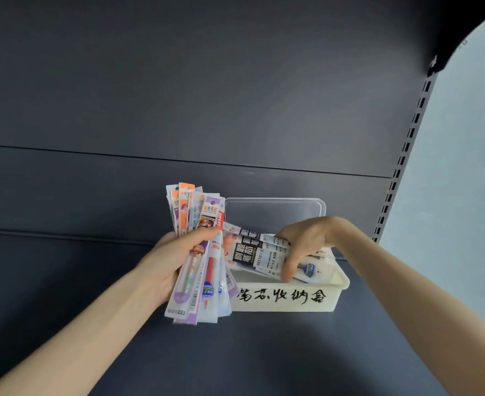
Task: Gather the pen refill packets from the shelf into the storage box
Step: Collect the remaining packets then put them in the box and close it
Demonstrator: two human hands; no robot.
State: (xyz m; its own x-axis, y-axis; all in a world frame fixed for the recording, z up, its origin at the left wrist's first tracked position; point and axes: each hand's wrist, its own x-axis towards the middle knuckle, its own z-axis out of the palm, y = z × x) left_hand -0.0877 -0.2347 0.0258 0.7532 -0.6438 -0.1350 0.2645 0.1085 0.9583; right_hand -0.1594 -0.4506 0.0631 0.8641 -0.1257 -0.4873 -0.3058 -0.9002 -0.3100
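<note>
**While left hand (164, 261) and right hand (304, 241) both grip stock**

Left hand clamps an upright fan of pen refill packets (198, 252), thumb across the front, fingers curled behind. At its 3 o'clock, right hand pinches black-labelled packets (252, 252), fingers above, thumb beneath, over the white storage box (332, 298) on the dark shelf (264, 352). Clear lid (275, 210) at the box's 12 o'clock.

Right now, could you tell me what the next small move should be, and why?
Probably lower the right hand a little and open its grip: the packets it holds already lie slanted over the box, partly inside. The left hand holds another fan upright beside the box, which could follow.
</note>
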